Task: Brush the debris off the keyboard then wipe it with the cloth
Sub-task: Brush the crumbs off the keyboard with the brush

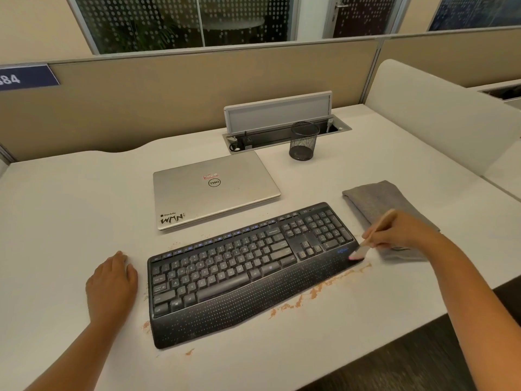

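On the white surface (282, 348), seen from the head camera, a black wireless keyboard (248, 272) is lying at a slant, and everything else is placed around it. At the keyboard's right end the right hand (400, 232) is holding a small brush (369, 241), its fingers (375, 238) pinching the pale wooden handle, and the bristles are touching the keyboard's lower right corner. Orange-brown debris (318, 290) is lying on the surface just along the keyboard's front edge, with smaller patches by its left front corner. Just left of the keyboard the left hand (112, 283) is resting palm down, its fingers lying loosely together and holding nothing. Right of the keyboard, partly under the right hand, a folded grey cloth (377, 201) is lying. Behind the keyboard a closed silver Dell laptop (214, 190) is sitting, and farther back a black mesh pen cup (304, 141) is standing upright.
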Demonstrator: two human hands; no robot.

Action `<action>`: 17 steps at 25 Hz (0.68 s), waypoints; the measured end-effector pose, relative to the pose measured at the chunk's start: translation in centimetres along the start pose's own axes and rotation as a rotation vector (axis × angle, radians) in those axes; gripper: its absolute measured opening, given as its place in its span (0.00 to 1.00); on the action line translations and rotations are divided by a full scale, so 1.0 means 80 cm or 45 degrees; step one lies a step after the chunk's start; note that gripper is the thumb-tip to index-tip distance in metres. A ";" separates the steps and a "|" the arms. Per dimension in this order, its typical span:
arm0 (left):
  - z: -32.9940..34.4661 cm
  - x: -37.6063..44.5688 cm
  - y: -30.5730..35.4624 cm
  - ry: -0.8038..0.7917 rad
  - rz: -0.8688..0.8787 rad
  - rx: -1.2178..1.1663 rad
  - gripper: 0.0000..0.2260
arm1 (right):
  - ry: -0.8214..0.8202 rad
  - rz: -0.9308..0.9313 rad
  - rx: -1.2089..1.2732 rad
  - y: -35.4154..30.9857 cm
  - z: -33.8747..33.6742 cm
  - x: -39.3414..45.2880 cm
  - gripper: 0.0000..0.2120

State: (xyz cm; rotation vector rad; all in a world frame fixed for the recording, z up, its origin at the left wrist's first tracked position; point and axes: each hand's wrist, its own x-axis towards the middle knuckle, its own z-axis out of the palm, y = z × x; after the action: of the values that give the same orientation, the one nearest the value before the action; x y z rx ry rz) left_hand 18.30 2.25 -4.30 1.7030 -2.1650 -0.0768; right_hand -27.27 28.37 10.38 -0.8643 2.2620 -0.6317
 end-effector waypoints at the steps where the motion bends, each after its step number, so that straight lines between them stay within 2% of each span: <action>1: 0.000 0.000 0.000 0.002 0.004 0.000 0.13 | 0.029 -0.010 -0.026 -0.002 -0.002 0.001 0.04; 4: 0.001 0.000 0.000 0.012 -0.008 -0.004 0.13 | 0.240 -0.099 0.010 -0.002 0.016 0.007 0.03; 6: 0.002 -0.001 -0.001 0.028 0.003 0.006 0.13 | 0.319 -0.148 0.051 0.000 0.036 0.013 0.08; 9: 0.003 0.000 -0.001 0.023 -0.006 -0.001 0.12 | 0.309 -0.070 0.065 -0.001 0.046 0.016 0.14; 12: 0.001 0.000 0.000 0.020 -0.012 -0.003 0.12 | 0.395 -0.165 0.168 -0.010 0.053 0.019 0.13; 15: 0.001 -0.001 0.002 0.017 -0.007 -0.007 0.12 | 0.403 -0.255 0.044 -0.021 0.068 0.021 0.15; 17: 0.000 -0.001 0.001 0.029 0.002 -0.012 0.12 | 0.374 -0.200 -0.058 -0.022 0.074 0.025 0.17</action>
State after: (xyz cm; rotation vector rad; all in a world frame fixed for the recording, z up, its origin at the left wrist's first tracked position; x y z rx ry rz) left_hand 18.23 2.36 -4.28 1.6884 -2.1463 -0.0672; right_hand -23.56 24.54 6.63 -1.0367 2.4933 -0.8269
